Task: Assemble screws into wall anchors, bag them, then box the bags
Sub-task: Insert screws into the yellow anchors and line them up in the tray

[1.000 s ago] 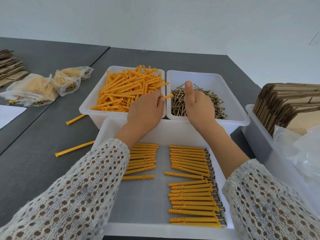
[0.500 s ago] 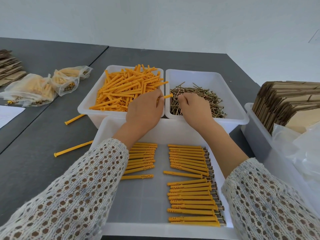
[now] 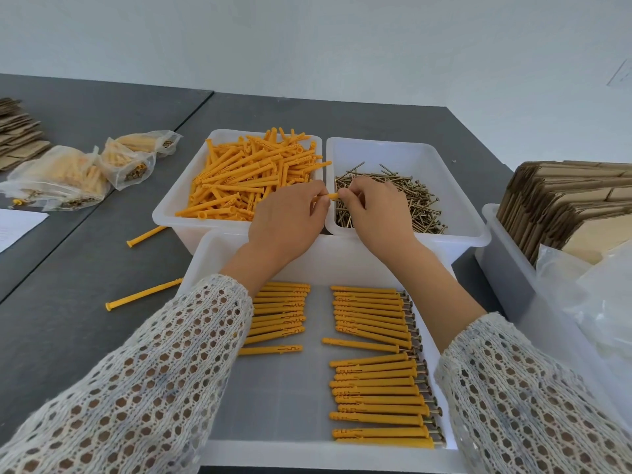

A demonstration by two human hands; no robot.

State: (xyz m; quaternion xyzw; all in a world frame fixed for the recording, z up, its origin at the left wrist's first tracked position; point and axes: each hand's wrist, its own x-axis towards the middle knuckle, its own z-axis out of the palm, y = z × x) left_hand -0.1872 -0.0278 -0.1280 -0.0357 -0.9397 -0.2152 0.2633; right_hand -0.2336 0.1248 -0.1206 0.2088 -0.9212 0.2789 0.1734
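Both hands meet above the seam between the two back bins: the left hand [image 3: 290,217], fingers curled, pinches a smooth orange plastic anchor [image 3: 331,196], and the right hand [image 3: 374,213] pinches at its exposed tip, though whether it holds a screw is hidden. The anchor's long axis runs left to right, its visible end pointing right toward the bin of thin brassy screws [image 3: 403,200]; the bin of loose anchors [image 3: 253,179] sits just left. Lacy knit sleeves [image 3: 164,378] reach forward over a white tray [image 3: 290,453] where finished anchors [image 3: 376,381] lie in sideways rows on the grey counter [image 3: 68,319].
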